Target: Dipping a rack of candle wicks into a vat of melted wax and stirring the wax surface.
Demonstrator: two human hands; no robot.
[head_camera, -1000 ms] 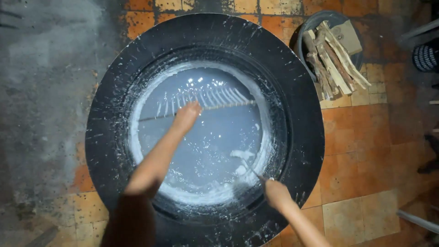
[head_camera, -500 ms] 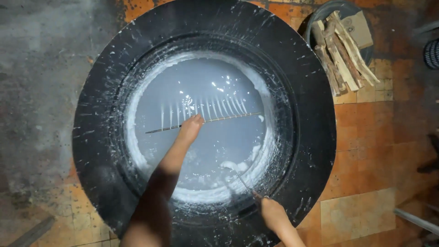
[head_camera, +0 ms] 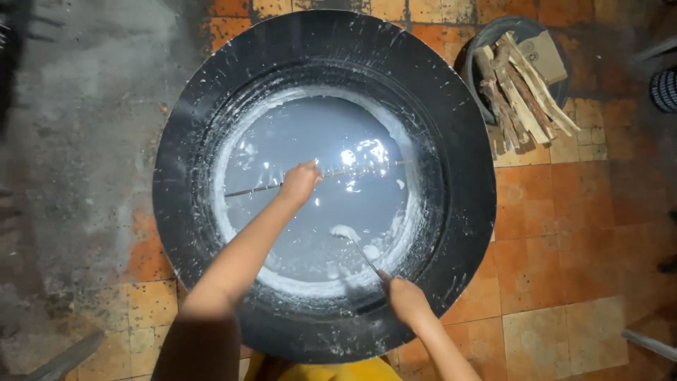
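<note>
A wide black round basin (head_camera: 467, 176) sits on the floor and holds pale white liquid (head_camera: 303, 134). My left hand (head_camera: 300, 182) is closed on the middle of a thin long stick (head_camera: 247, 190), held level just over the liquid's surface. Whatever hangs from the stick is under the liquid and hidden. My right hand (head_camera: 405, 296) is at the basin's near inner edge, gripping a thin rod (head_camera: 363, 255). The rod's tip reaches a white lump (head_camera: 344, 231) floating in the liquid. A white crust rings the liquid's edge.
A dark tub (head_camera: 479, 53) with split wood pieces (head_camera: 518, 92) and a piece of cardboard stands at the back right, close to the basin. Orange tiles (head_camera: 557, 212) lie to the right and grey concrete (head_camera: 77, 141) to the left. A metal bar (head_camera: 649, 344) lies at the bottom right.
The stick's row of hanging strands was visible above the liquid before; my left hand has lowered it and the strands no longer show. My right hand stays at the near edge.
</note>
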